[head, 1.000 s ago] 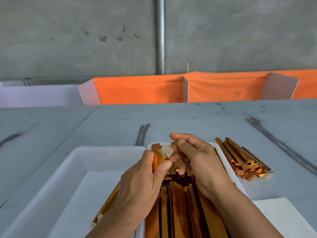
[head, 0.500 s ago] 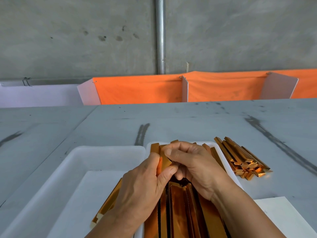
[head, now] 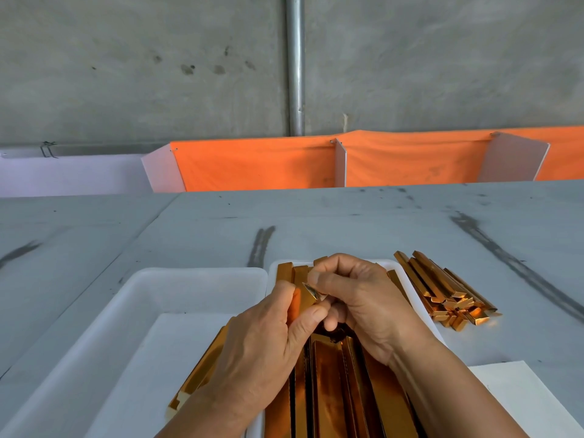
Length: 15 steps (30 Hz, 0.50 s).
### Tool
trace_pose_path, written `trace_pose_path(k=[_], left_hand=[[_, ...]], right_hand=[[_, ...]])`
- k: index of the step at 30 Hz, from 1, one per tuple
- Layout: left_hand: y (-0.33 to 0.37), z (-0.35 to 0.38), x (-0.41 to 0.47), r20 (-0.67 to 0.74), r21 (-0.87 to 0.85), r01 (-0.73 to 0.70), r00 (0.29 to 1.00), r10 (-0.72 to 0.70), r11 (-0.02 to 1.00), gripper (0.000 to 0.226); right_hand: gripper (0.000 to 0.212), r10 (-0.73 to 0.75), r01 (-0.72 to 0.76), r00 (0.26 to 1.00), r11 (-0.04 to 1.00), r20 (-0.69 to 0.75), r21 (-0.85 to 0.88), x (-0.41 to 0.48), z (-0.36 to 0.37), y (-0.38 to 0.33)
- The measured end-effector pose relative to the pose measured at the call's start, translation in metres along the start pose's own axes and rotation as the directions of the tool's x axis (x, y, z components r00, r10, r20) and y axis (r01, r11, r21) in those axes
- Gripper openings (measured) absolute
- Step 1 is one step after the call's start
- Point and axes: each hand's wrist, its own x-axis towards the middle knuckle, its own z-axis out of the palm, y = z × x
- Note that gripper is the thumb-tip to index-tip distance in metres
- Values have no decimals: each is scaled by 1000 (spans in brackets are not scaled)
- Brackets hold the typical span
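Both hands work on one shiny gold card strip held above a white tray. My left hand grips the strip from the left, thumb on its side. My right hand pinches the strip's folded top end between curled fingers and thumb. Under the hands, the right white tray holds several long flat gold strips. A pile of folded gold strips lies on the grey table to the right of that tray.
A second white tray stands at the left, with a white sheet in it and a gold strip over its right edge. Another white sheet lies at the lower right. Orange cloth and white panels line the table's far edge.
The strip's pale end flap, open a second ago, is now folded down under my right fingers. Both hands have closed tighter together and moved slightly toward me.
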Motion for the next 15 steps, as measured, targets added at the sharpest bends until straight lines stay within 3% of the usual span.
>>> trace_pose_path(k=[8,15], left_hand=[[-3,1,1,6,18,16,1000,-16,1000,52],[-3,1,0,-3,30,24,1000,-24,999,62]], right_hand=[[13,-64,59,998,984,-23,-171,-2,1,3],[11,-51,44,998,982,-31,-184,-3,1,1]])
